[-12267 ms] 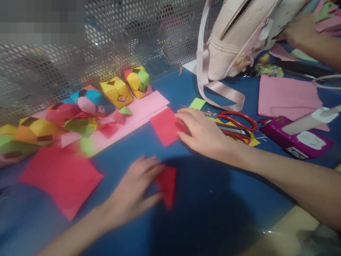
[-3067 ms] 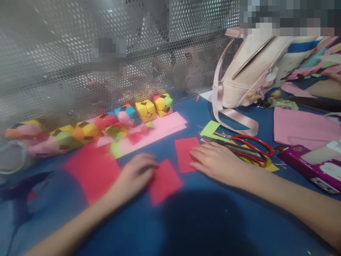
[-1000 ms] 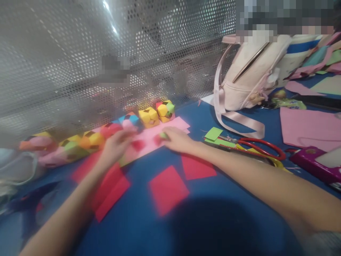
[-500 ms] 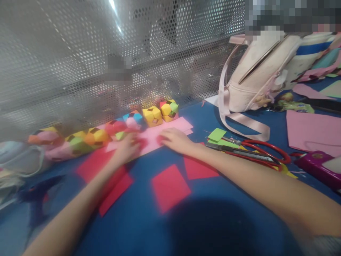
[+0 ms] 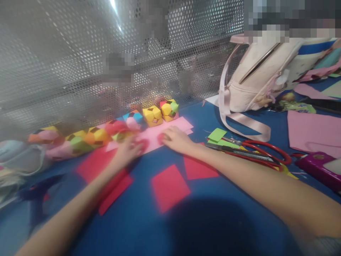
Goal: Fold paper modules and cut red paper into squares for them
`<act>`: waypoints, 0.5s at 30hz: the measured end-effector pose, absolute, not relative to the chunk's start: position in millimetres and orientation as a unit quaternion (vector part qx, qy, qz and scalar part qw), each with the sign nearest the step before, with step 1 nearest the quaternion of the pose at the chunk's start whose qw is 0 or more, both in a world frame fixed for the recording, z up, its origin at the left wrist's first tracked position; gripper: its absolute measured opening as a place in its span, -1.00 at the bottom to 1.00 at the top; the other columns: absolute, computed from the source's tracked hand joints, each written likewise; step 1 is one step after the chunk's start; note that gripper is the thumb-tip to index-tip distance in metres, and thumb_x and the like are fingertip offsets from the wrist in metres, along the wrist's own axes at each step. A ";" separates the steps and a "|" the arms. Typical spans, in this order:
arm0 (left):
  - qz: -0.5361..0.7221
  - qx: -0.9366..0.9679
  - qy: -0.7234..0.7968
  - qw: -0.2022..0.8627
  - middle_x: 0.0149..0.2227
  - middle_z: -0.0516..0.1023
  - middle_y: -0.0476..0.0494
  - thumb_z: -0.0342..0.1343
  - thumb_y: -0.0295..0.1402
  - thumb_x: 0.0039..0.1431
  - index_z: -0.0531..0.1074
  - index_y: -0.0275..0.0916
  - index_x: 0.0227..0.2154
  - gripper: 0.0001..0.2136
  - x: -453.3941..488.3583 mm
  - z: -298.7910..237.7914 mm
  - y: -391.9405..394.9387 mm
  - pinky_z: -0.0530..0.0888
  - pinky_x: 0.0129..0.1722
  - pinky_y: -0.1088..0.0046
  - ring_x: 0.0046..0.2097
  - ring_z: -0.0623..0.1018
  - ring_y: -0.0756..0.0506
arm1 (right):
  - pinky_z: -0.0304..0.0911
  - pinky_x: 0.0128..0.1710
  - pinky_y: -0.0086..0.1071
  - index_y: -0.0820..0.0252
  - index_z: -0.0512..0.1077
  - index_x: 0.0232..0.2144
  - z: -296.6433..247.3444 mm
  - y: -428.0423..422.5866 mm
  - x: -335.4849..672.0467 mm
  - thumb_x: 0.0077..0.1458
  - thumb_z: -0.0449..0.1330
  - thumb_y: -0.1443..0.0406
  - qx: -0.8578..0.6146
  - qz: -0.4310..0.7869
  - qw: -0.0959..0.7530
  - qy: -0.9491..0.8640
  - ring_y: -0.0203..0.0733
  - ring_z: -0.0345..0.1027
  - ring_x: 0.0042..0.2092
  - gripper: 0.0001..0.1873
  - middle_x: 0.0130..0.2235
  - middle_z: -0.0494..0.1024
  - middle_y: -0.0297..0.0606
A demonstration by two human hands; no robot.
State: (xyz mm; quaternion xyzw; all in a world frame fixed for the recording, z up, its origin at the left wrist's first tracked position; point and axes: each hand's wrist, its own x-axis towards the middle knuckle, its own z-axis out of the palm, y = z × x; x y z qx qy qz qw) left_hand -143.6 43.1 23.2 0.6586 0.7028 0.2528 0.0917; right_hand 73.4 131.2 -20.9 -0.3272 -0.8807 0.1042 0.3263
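Observation:
Both arms reach forward over the blue table (image 5: 218,213) to a long pink paper strip (image 5: 176,126). My left hand (image 5: 127,152) lies at the strip's near edge, fingers curled on a small red paper piece (image 5: 144,144); it is blurred. My right hand (image 5: 177,139) rests on the strip with fingertips pinched on another small red piece (image 5: 160,137). Just behind them a row of multicoloured folded paper balls (image 5: 153,116) runs along the mesh wall. Two red paper squares (image 5: 170,186) (image 5: 199,169) lie near my right forearm.
A larger red sheet (image 5: 92,164) and a folded red piece (image 5: 115,192) lie under my left arm. Red-handled scissors (image 5: 269,153), a cutter (image 5: 230,147) and green paper (image 5: 217,134) lie right. A pink backpack (image 5: 261,81), pink sheet (image 5: 314,131) and magenta box (image 5: 317,169) lie further right. Perforated metal wall (image 5: 66,64) behind.
Both hands left the red squares near me and reached forward to the pink strip. Over the last half second they have stayed there, shifting only slightly.

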 end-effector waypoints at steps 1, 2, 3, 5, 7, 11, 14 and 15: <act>0.253 0.655 0.707 0.088 -0.25 0.54 -0.18 0.00 -0.11 0.09 0.32 -0.32 -0.02 -0.54 -143.9 25.6 37.5 0.46 -0.41 0.39 -0.41 0.51 -0.07 | 0.18 -0.12 -0.29 0.24 0.47 -0.13 -20.0 130.9 73.7 0.15 0.16 0.29 -0.334 0.102 0.328 -0.878 -0.13 0.28 -0.12 -0.75 -0.19 0.47 -0.16; 0.250 0.653 0.710 0.082 -0.23 0.53 -0.19 0.00 -0.11 0.10 0.33 -0.31 -0.04 -0.55 -144.6 27.8 30.5 0.47 -0.38 0.37 -0.38 0.52 -0.08 | 0.18 -0.11 -0.30 0.24 0.47 -0.12 -18.6 130.7 74.0 0.15 0.15 0.29 -0.341 0.101 0.330 -0.875 -0.12 0.28 -0.12 -0.75 -0.19 0.47 -0.16; 0.245 0.654 0.712 0.075 -0.23 0.53 -0.19 0.00 -0.10 0.11 0.34 -0.30 -0.06 -0.57 -145.9 29.6 22.3 0.48 -0.34 0.35 -0.35 0.53 -0.09 | 0.18 -0.11 -0.30 0.24 0.46 -0.12 -17.0 130.6 74.4 0.15 0.14 0.28 -0.347 0.099 0.332 -0.872 -0.12 0.29 -0.11 -0.74 -0.18 0.47 -0.15; 0.220 0.673 0.704 0.057 -0.25 0.53 -0.16 -0.02 -0.08 0.15 0.37 -0.26 -0.14 -0.63 -149.6 30.4 3.6 0.48 -0.28 0.33 -0.29 0.53 -0.11 | 0.18 -0.09 -0.29 0.24 0.46 -0.11 -13.2 130.8 75.3 0.16 0.12 0.28 -0.359 0.094 0.335 -0.866 -0.09 0.29 -0.07 -0.73 -0.14 0.48 -0.12; 0.181 0.719 0.671 0.037 -0.28 0.53 -0.15 -0.06 -0.08 0.20 0.41 -0.23 -0.24 -0.67 -154.8 27.0 -15.3 0.49 -0.22 0.30 -0.25 0.53 -0.13 | 0.17 -0.07 -0.26 0.23 0.46 -0.10 -9.5 131.7 76.4 0.16 0.10 0.27 -0.372 0.088 0.337 -0.860 -0.06 0.28 -0.03 -0.72 -0.10 0.48 -0.09; 0.122 0.805 0.581 -0.020 -0.18 0.53 -0.21 -0.11 -0.14 0.27 0.48 -0.22 -0.26 -0.68 -169.2 14.2 -43.5 0.47 -0.10 0.29 -0.14 0.52 -0.15 | 0.14 -0.05 -0.20 0.20 0.45 -0.07 -5.3 135.1 80.9 0.18 0.06 0.27 -0.406 0.071 0.327 -0.850 0.00 0.28 -0.01 -0.69 -0.07 0.49 -0.07; 0.096 0.815 0.568 -0.067 -0.25 0.54 -0.20 -0.13 -0.17 0.29 0.49 -0.22 -0.30 -0.67 -180.4 12.1 -56.3 0.47 -0.18 0.32 -0.21 0.52 -0.13 | 0.13 -0.06 -0.18 0.20 0.45 -0.08 -5.6 138.7 86.1 0.17 0.06 0.27 -0.435 0.057 0.313 -0.843 0.03 0.26 0.01 -0.69 -0.05 0.49 -0.05; 0.082 0.814 0.570 -0.074 -0.29 0.54 -0.18 -0.12 -0.18 0.29 0.49 -0.22 -0.33 -0.68 -183.5 14.0 -59.4 0.46 -0.19 0.33 -0.23 0.52 -0.12 | 0.12 -0.07 -0.17 0.20 0.45 -0.10 -6.1 139.9 87.7 0.17 0.06 0.27 -0.443 0.053 0.307 -0.841 0.04 0.26 0.01 -0.70 -0.05 0.49 -0.04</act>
